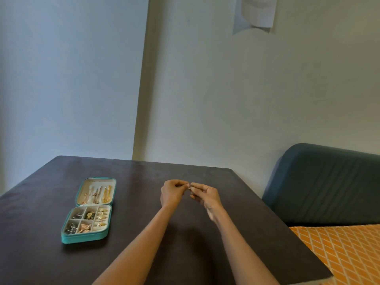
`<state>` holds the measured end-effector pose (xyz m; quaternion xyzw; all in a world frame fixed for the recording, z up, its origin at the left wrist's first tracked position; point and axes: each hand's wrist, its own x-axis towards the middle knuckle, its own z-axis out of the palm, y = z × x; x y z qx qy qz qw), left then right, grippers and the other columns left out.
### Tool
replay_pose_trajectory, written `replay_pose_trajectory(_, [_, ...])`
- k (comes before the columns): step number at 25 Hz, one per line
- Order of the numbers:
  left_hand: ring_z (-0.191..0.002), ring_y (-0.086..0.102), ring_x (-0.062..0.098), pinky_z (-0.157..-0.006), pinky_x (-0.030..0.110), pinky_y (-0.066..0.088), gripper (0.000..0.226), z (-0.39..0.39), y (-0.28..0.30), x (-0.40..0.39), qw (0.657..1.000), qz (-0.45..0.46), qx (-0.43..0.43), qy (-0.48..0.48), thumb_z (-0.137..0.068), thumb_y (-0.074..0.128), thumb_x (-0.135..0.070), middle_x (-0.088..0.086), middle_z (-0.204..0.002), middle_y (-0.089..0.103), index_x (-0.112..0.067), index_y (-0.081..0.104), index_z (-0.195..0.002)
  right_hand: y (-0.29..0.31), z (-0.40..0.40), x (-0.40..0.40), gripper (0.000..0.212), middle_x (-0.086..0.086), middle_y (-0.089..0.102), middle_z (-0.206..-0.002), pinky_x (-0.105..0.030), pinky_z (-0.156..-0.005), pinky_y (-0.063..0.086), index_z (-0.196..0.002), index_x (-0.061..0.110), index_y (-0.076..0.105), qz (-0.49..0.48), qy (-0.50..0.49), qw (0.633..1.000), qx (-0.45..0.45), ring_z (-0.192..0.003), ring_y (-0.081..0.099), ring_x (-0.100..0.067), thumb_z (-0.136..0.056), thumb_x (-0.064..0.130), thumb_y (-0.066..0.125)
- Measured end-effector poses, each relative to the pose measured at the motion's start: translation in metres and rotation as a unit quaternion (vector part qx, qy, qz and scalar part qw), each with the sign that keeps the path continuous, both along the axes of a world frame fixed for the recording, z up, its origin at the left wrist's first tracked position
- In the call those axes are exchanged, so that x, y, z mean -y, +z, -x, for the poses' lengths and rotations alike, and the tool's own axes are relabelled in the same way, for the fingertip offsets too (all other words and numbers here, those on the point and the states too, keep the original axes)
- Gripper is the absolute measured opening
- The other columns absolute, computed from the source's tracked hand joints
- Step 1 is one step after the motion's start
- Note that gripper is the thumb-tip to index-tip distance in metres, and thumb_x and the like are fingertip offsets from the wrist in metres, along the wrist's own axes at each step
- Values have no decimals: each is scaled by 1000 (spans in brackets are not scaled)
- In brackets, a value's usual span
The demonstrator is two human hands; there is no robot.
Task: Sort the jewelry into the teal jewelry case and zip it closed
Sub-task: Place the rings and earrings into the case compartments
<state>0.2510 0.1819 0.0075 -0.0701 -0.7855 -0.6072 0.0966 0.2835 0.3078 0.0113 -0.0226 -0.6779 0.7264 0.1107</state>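
Small silver ring [189, 185] at frame centre, pinched between fingertips of left hand [172, 193] and right hand [205, 196], open teal jewelry case [90, 210] lower left on dark table [144, 177]

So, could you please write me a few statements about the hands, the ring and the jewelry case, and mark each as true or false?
1. The jewelry case lies open on the table. True.
2. Both hands pinch a small ring between them. True: the left hand and the right hand meet at it.
3. The case sits to the right of the hands. False: it is to their left.
4. The lid half of the case is empty. False: chains lie in it.
5. The ring is held over the case. False: it is off to the side, above bare table.
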Motion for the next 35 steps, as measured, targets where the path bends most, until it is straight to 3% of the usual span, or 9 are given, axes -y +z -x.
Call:
replay_pose_trajectory(4, [-64,67,10,-62,30,60,8,-14,2,33,1000,-8,5,4,-79,72,-34,-9,-75,70,-28,70,-83,2,-13,29,20,-5,73,-94,-25,-76,58,-103,8,69,-42,-3,999,-31,-89,69,-17,-83,4,68])
replay_pose_trajectory(13, [-55,63,9,-52,28,52,11,-29,-1,102,998,31,-6,-48,-77,75,-32,-3,-72,70,-23,69,-75,10,-19,81,19,1,73,-90,-21,-75,56,-93,17,73,-179,35,980,-83,-86,70,-10,-80,4,72])
replay_pose_trajectory(15, [-59,63,10,-56,30,52,11,-28,6,124,995,68,-11,-66,-75,77,-31,-2,-71,70,-23,69,-72,10,-17,95,17,-3,73,-88,-21,-74,56,-95,10,74,-192,45,976,-93,-81,70,-11,-79,4,72])
replay_pose_trajectory(18, [-73,64,10,-77,28,53,8,-29,16,163,990,109,-21,-85,-74,78,-22,-3,-73,69,-17,72,-76,7,-12,126,16,-4,73,-82,-23,-73,57,-93,5,74,-195,59,974,-102,-75,70,-13,-78,2,73])
replay_pose_trajectory(23, [-83,65,11,-75,19,52,22,-34,16,235,972,208,1,-113,-76,75,-13,-3,-85,67,-13,65,-96,-9,-12,185,14,1,72,-79,-19,-69,56,-91,8,75,-197,99,970,-106,-69,68,-4,-78,3,72])
replay_pose_trajectory(26, [-86,61,8,-74,16,46,27,-36,12,257,942,326,2,-75,-76,75,-16,-2,-98,68,-15,65,-101,-22,-16,205,16,-5,73,-85,-19,-69,56,-94,4,74,-173,97,976,-89,-73,68,-6,-78,3,72])
replay_pose_trajectory(29, [-95,60,11,-83,24,45,27,-40,5,254,905,416,-7,-86,-78,72,-24,-3,-107,67,-19,65,-104,-41,-19,214,16,-7,74,-90,-23,-74,57,-95,7,74,-153,79,982,-76,-83,70,-15,-79,5,72])
replay_pose_trajectory(32, [-108,56,13,-94,29,36,31,-38,1,246,856,508,-36,-86,-81,67,-35,-5,-114,65,-23,62,-110,-54,-24,212,13,-5,74,-89,-24,-78,56,-93,8,73,-145,70,984,-77,-85,69,-13,-81,6,70])
replay_pose_trajectory(35, [-108,57,16,-96,31,37,36,-34,1,243,827,551,-58,-96,-81,68,-35,-3,-114,65,-21,59,-113,-60,-28,205,13,-6,73,-91,-20,-76,54,-95,5,73,-148,70,983,-81,-84,67,-11,-83,6,69])
